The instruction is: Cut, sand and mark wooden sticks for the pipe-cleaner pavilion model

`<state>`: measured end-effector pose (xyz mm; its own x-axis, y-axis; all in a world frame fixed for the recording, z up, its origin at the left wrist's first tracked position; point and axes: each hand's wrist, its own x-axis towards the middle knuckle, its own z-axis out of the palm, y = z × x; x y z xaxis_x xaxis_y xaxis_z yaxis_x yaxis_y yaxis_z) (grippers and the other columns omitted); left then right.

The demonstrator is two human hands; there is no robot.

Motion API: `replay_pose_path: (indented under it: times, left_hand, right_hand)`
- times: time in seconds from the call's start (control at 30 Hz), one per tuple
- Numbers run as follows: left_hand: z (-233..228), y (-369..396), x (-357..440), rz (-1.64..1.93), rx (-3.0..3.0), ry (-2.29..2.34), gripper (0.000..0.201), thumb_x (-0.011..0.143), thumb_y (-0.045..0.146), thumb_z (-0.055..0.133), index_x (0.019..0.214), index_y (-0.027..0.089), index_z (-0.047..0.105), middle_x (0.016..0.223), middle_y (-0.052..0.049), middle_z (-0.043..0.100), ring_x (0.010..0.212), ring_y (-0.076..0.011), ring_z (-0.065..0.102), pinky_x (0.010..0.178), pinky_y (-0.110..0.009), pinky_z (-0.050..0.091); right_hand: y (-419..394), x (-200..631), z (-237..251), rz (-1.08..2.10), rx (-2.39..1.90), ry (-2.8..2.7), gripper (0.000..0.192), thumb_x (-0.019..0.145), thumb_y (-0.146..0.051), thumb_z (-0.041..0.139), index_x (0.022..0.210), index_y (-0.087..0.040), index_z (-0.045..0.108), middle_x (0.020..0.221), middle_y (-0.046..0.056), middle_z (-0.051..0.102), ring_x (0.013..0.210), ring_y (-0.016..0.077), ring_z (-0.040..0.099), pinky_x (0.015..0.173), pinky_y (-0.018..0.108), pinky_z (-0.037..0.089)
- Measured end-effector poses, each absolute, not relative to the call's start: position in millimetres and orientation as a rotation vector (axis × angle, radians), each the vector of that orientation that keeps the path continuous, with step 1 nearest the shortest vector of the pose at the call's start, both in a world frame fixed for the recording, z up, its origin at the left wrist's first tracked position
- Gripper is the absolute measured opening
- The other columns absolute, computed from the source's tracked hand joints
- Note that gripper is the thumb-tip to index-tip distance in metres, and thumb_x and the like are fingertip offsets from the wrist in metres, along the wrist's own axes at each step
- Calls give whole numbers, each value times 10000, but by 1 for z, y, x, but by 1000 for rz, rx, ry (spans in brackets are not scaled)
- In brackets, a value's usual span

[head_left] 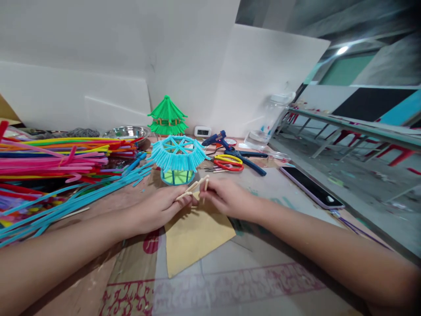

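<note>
My left hand (169, 202) is closed on a small cream-coloured piece (192, 188) made of thin strips, which look like pipe cleaners. At its far end my right hand (230, 198) pinches a short cream strip (206, 183); I cannot tell whether the two are joined. Both hands are over a tan sheet of card (197, 241). Just beyond them stands a blue pipe-cleaner pavilion (177, 153) with an open-ribbed roof. Behind it is a green pipe-cleaner roof (167, 114) in two tiers.
Bundles of coloured pipe cleaners (59, 160) cover the left side, with a metal bowl (126, 131) behind. A blue glue gun (222, 139), yellow-and-red-handled scissors (228, 162) and blue-handled pliers (250, 160) lie behind my right hand. A phone (311, 188) and a clear jug (271, 118) are rightward.
</note>
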<state>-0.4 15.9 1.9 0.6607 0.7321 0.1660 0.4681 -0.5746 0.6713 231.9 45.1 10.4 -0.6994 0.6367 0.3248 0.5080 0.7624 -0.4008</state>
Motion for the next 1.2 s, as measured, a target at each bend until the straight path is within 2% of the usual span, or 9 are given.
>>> replay_pose_path:
  times: [0.1, 0.2, 0.3, 0.5, 0.6, 0.73, 0.83, 1.0, 1.2]
  left_hand:
    - [2, 16, -1, 571, 2262, 942, 444, 1020, 463, 266, 1007, 187, 614, 938, -51, 685, 851, -182, 635, 780, -293, 501]
    - [2, 17, 0, 581, 2287, 918, 450, 1015, 472, 261, 942, 183, 598, 902, -52, 669, 825, -186, 624, 761, -293, 496]
    - [2, 17, 0, 561, 2242, 926, 443, 1016, 467, 261, 990, 183, 600, 927, -54, 676, 838, -185, 633, 761, -288, 498]
    - [2, 16, 0, 542, 2247, 948, 454, 1013, 479, 266, 1014, 182, 609, 962, -64, 684, 878, -202, 640, 792, -315, 496]
    - [2, 16, -1, 560, 2273, 933, 452, 1010, 480, 270, 953, 179, 603, 915, -60, 675, 843, -198, 633, 768, -307, 495]
    - [2, 16, 0, 550, 2247, 954, 438, 1016, 461, 275, 1022, 186, 615, 963, -57, 688, 879, -193, 642, 793, -298, 498]
    - [1, 17, 0, 567, 2280, 933, 441, 1011, 462, 278, 962, 174, 610, 931, -60, 683, 853, -194, 633, 780, -298, 498]
    - [3, 15, 1, 534, 2215, 1013, 444, 1014, 458, 298, 1090, 203, 654, 1016, -44, 710, 917, -185, 653, 818, -283, 497]
    - [4, 14, 1, 539, 2232, 1037, 450, 1012, 430, 301, 1106, 197, 674, 1047, -42, 710, 954, -180, 652, 854, -268, 495]
  right_hand:
    - [45, 232, 11, 363, -918, -2454, 167, 959, -274, 457, 806, -211, 477, 705, 16, 571, 608, 150, 486, 568, 257, 340]
    - [44, 231, 11, 449, -818, -2518, 132, 963, -260, 452, 852, -206, 497, 783, 32, 614, 668, 156, 533, 612, 261, 372]
    - [45, 230, 10, 405, -882, -2469, 162, 968, -278, 455, 827, -206, 490, 716, 16, 573, 623, 152, 498, 589, 262, 356]
    - [48, 230, 10, 428, -879, -2442, 157, 965, -279, 466, 833, -202, 501, 721, 16, 575, 626, 153, 504, 592, 263, 370]
    - [48, 230, 10, 467, -796, -2490, 143, 961, -268, 477, 841, -199, 509, 786, 31, 610, 676, 156, 539, 617, 261, 386]
    - [46, 229, 10, 433, -874, -2442, 148, 962, -266, 478, 838, -195, 517, 723, 22, 594, 635, 157, 519, 590, 264, 358]
    - [46, 228, 10, 643, -770, -2454, 66, 924, -223, 541, 868, -190, 557, 815, 28, 637, 710, 155, 557, 642, 258, 379]
    - [58, 229, 6, 998, -929, -1940, 149, 836, -225, 656, 745, -197, 541, 607, -37, 511, 556, 120, 417, 544, 236, 305]
    - [68, 233, 5, 1494, -890, -1519, 237, 931, -396, 453, 775, -220, 429, 567, -38, 512, 430, 106, 386, 437, 228, 341]
